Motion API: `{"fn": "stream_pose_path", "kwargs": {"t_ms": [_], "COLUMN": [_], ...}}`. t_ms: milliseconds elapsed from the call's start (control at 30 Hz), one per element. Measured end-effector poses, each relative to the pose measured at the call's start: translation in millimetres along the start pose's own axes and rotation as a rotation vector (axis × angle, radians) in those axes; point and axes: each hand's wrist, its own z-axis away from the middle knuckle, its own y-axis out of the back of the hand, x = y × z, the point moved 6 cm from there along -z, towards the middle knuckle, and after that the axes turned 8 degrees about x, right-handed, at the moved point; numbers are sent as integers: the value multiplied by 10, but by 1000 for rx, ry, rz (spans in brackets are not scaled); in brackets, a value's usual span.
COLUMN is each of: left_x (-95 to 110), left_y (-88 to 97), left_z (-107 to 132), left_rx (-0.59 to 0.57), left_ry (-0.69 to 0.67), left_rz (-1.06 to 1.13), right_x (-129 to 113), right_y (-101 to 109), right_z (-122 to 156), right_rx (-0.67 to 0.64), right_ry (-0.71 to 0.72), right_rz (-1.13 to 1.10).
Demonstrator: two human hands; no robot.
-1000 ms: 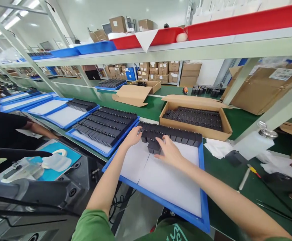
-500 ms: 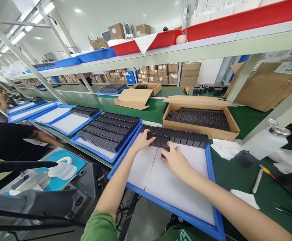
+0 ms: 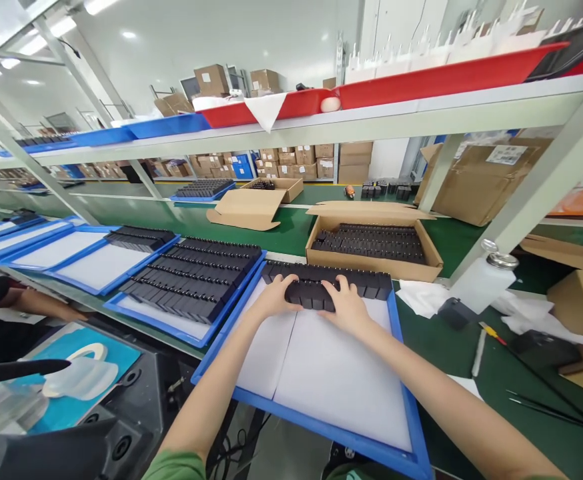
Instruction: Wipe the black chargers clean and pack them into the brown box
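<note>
Between my hands is a short row of black blocks (image 3: 309, 295), pressed side by side. My left hand (image 3: 273, 297) grips its left end and my right hand (image 3: 347, 305) grips its right end, fingers bent around the outer blocks. The short row sits at the far side of a blue-rimmed tray (image 3: 414, 407) lined with white sheets. Just behind it, along the tray's far edge, stands a longer row of the same blocks (image 3: 371, 285). My fingers hide the ends of the short row.
To the left is a tray full of black blocks (image 3: 191, 277). Behind stands an open carton of blocks (image 3: 374, 270). On the right are a white bottle (image 3: 484, 283), tissues (image 3: 421, 297) and tweezers (image 3: 551, 408). Another person's arm (image 3: 46, 305) reaches in at far left.
My right hand has moved from a block in front of the row to the right end of a short row. My left hand now holds its left end. The view has shifted right.
</note>
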Motion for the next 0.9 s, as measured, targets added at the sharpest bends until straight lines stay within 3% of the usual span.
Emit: {"fn": "stream_pose_path", "kwargs": {"t_ms": [233,433,533,633,733,833,900], "left_x": [111,152,193,315,659,1319,1822], "left_y": [-25,-94,-131,-52,112,216,185], "left_z": [-41,-120,-113,8,204,417,597], "left_rx": [2,-38,-7,50,127,231,235], "left_ry": [-44,-3,6,24,13,-96,-138], "left_rz": [-95,-194,-258,-310,-357,-358,-326], "right_x": [-127,-146,-137,-207,-194,54,272], "right_y": [33,86,87,204,550,1092,1487], "right_z": [-19,7,-10,37,193,539,945], "right_rx": [39,18,28,39,47,51,57], "right_ry": [-40,-40,-50,-19,16,2,-30], "right_rz": [24,57,66,62,53,63,111]}}
